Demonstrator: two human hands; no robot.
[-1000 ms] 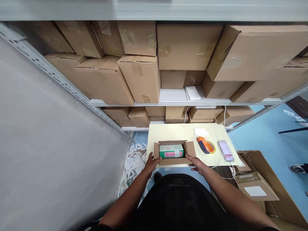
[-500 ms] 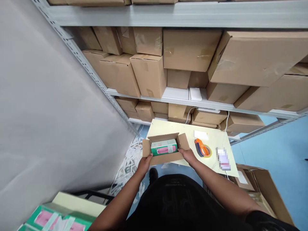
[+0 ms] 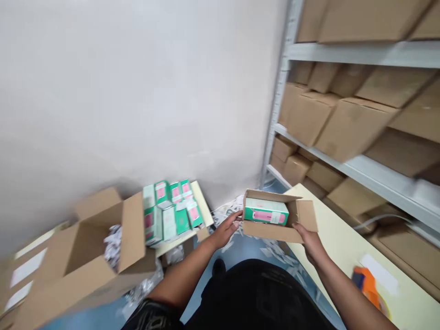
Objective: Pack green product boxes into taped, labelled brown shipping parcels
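Observation:
I hold a small open cardboard box point(image 3: 275, 229) in the air with both hands, off the left end of the pale yellow table point(image 3: 340, 247). A green and pink carton point(image 3: 266, 211) lies inside it. My left hand point(image 3: 227, 228) grips the box's left end, and my right hand point(image 3: 309, 238) grips its right end under the open flap.
A big open cardboard box point(image 3: 85, 261) holding white paper filling stands at the lower left. Several green and pink cartons point(image 3: 170, 208) stand on a low surface by the wall. An orange tape dispenser point(image 3: 366, 280) lies on the table. Shelves of cardboard boxes point(image 3: 347, 119) fill the right. Paper scraps point(image 3: 228, 211) litter the blue floor.
I have turned left, so the shelves swung to the right. The small box has left the table and now hangs in the air in both my hands.

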